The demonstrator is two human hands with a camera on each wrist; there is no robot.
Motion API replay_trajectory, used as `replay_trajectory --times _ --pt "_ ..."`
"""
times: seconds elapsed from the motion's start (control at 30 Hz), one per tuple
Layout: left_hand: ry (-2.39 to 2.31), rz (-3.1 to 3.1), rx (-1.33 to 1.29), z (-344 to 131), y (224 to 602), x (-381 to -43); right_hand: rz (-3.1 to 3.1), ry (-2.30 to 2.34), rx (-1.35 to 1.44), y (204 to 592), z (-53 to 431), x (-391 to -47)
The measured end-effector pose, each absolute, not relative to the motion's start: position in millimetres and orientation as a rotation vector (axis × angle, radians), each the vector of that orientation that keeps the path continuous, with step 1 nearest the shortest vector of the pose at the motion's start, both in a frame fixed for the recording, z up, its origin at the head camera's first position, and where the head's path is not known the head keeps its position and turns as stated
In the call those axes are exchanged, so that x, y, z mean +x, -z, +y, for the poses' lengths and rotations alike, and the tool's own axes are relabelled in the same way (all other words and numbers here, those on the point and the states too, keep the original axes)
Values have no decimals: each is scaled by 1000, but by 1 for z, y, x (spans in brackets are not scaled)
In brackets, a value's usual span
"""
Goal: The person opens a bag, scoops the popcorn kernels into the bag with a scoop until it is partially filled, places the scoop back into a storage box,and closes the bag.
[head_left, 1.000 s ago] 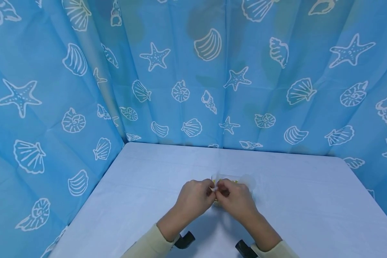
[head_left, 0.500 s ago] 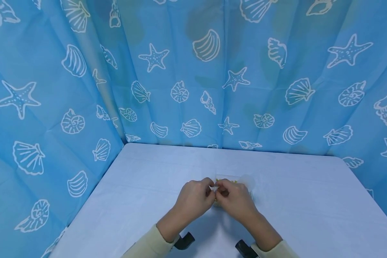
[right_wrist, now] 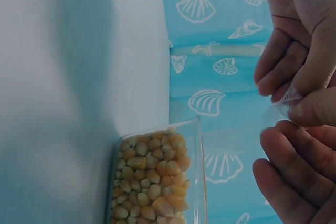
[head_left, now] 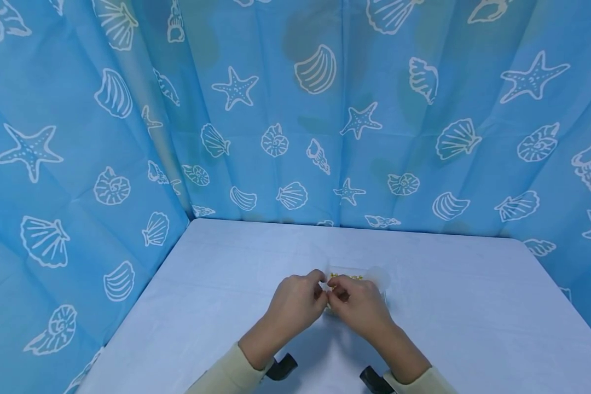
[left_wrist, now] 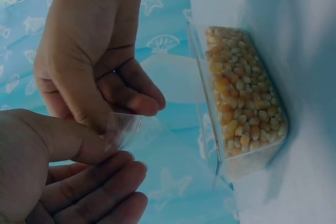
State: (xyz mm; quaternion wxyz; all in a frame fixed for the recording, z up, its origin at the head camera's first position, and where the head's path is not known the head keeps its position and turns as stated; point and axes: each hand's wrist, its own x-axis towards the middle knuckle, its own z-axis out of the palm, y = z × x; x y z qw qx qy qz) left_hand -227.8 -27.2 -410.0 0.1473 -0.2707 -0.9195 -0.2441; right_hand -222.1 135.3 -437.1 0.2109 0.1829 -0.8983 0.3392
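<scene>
My left hand [head_left: 297,301] and right hand [head_left: 359,303] meet fingertip to fingertip in front of a clear rectangular container [right_wrist: 200,182]. Corn kernels [left_wrist: 244,98] fill much of it. Between the hands is a small piece of thin clear plastic film [left_wrist: 126,127], crumpled and see-through. In the left wrist view, the left thumb [left_wrist: 79,140] and index finger pinch its near end. The right wrist view has the right thumb [right_wrist: 317,108] pressed against the index finger on the film. The remaining fingers of both hands are bent and hold nothing.
The container stands on a white-covered table [head_left: 216,273], partly hidden behind the hands in the head view. A pale, round translucent shape [head_left: 378,276] shows at its back right. Blue curtains [head_left: 295,126] with shell prints hang at the back and left.
The right fingertips have shifted slightly left, and a little more of the kernels shows behind them. A faint clear strip that stood up above the fingers is less visible. Both arms stay in place.
</scene>
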Motion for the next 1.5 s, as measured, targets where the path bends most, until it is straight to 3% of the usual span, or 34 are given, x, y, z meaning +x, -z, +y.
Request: replay_trajectory --times 0.57,1.5 --pt "706 -2714 -796 -28 410 -228 -2380 -784 632 439 135 -224" --pt "675 -2720 -781 -27 410 -227 -2399 -792 572 439 135 -223"
